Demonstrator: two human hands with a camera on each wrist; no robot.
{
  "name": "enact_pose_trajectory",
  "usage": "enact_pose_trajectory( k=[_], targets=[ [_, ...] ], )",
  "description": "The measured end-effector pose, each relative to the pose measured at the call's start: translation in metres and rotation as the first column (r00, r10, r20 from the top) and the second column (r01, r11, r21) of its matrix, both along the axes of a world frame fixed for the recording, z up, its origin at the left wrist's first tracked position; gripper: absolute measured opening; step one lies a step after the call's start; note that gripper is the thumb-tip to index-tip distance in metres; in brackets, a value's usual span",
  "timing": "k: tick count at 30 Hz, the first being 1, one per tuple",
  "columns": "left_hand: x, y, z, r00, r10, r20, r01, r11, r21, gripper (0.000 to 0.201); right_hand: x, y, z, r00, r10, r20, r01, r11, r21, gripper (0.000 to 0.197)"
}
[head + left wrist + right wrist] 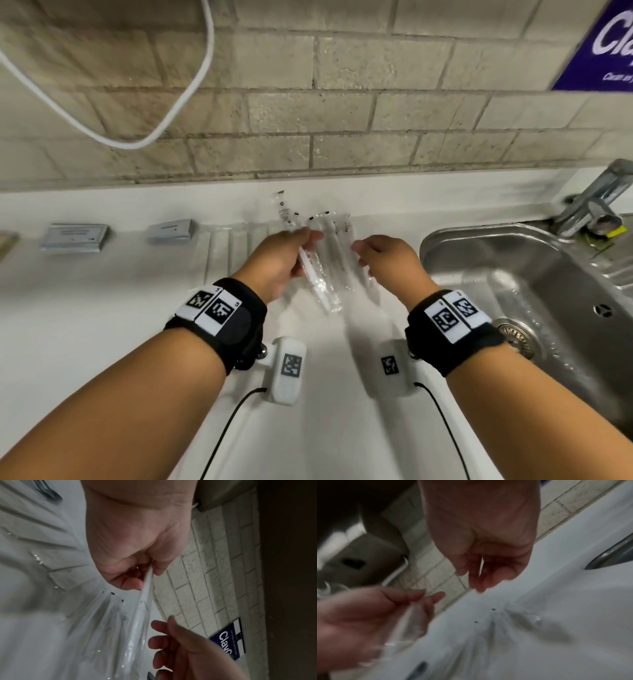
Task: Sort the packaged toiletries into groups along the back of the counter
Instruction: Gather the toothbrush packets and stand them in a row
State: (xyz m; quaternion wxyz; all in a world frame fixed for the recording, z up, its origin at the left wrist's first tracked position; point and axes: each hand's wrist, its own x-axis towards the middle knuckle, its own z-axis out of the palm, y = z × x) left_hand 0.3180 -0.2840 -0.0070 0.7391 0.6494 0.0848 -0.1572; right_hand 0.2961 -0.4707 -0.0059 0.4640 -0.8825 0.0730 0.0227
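Observation:
My left hand [308, 240] pinches a clear-wrapped white toothbrush [320, 286] above the white counter [102, 308]; the left wrist view shows finger and thumb closed on the toothbrush handle [145, 588]. Several more clear packets [334, 229] lie fanned out by the back wall, one packet [283, 209] a little to the left. My right hand [359, 250] hovers just right of them, fingers loosely curled; the right wrist view shows nothing in the right hand [476, 584]. Two grey-blue boxes [73, 236] [169, 231] sit along the back on the left.
A steel sink [513, 274] with a faucet [596, 202] fills the right side. A white cable [178, 102] hangs down the brick wall [342, 102]. A purple sign [603, 48] is at the top right. Draining grooves [226, 246] run beside the packets.

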Motion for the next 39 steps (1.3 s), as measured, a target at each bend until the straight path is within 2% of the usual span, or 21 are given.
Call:
enact_pose_trajectory(
  k=[2,4,6,8,10,13,20,23,26,28,30,32,35,37,39],
  targets=[
    [-0.006,-0.003,0.011,0.998,-0.033,0.044,0.036,0.998,-0.055,0.03,-0.021,0.01,0.016,0.968,0.198,-0.152,-0.148,0.946,0.287,0.023],
    [-0.012,-0.008,0.023,0.995,-0.062,0.078,0.069,0.994,-0.089,0.027,-0.037,0.019,0.022,0.92,0.336,-0.201,-0.249,0.898,0.362,0.009],
    [-0.017,-0.01,0.032,0.991,-0.052,0.119,0.061,0.996,-0.072,0.02,-0.046,0.024,0.025,0.925,0.332,-0.185,-0.245,0.893,0.379,0.005],
    [-0.018,-0.006,0.041,0.988,0.017,0.155,-0.006,0.998,-0.069,0.012,-0.053,0.022,0.025,0.935,0.299,-0.192,-0.201,0.891,0.408,0.009],
    [-0.015,0.003,0.048,0.979,0.082,0.188,-0.062,0.992,-0.11,0.016,-0.059,0.017,0.025,0.933,0.288,-0.216,-0.177,0.889,0.423,0.011],
    [-0.017,0.012,0.06,0.971,0.071,0.228,-0.044,0.992,-0.122,0.019,-0.07,0.011,0.025,0.934,0.284,-0.217,-0.168,0.884,0.435,0.004],
    [-0.021,0.011,0.07,0.989,0.038,0.145,-0.02,0.992,-0.123,0.026,-0.078,0.002,0.024,0.953,0.22,-0.208,-0.12,0.905,0.408,0.005],
    [-0.021,0.006,0.066,0.988,0.036,0.147,-0.026,0.997,-0.069,0.028,-0.076,-0.007,0.022,0.971,0.148,-0.19,-0.076,0.936,0.342,0.006],
    [-0.016,-0.001,0.058,0.987,0.016,0.161,-0.044,0.983,0.176,0.028,-0.063,-0.025,0.017,0.993,-0.068,-0.099,0.093,0.955,0.281,0.007],
    [-0.015,-0.006,0.049,0.988,-0.016,0.152,-0.044,0.923,0.382,0.026,-0.046,-0.04,0.012,0.979,-0.185,-0.084,0.199,0.955,0.221,0.01],
    [-0.016,-0.009,0.035,0.988,-0.06,0.139,-0.021,0.852,0.523,0.027,-0.029,-0.052,0.007,0.963,-0.24,-0.125,0.253,0.962,0.1,0.011],
    [-0.018,-0.01,0.022,0.983,-0.142,0.114,0.032,0.751,0.659,0.028,-0.013,-0.059,0.0,0.957,-0.234,-0.17,0.223,0.971,-0.082,0.006],
    [-0.019,-0.012,0.007,0.967,-0.251,0.044,0.121,0.605,0.787,0.02,0.003,-0.058,-0.011,0.97,-0.16,-0.184,0.098,0.947,-0.306,0.021],
    [-0.018,-0.012,0.001,0.958,-0.285,0.011,0.155,0.553,0.819,0.019,0.009,-0.051,-0.018,0.981,-0.124,-0.152,0.049,0.906,-0.421,0.025],
    [-0.016,-0.011,-0.005,0.956,-0.294,0.001,0.166,0.542,0.824,0.028,0.014,-0.042,-0.023,0.988,-0.105,-0.11,0.034,0.857,-0.513,0.026]
  ],
)
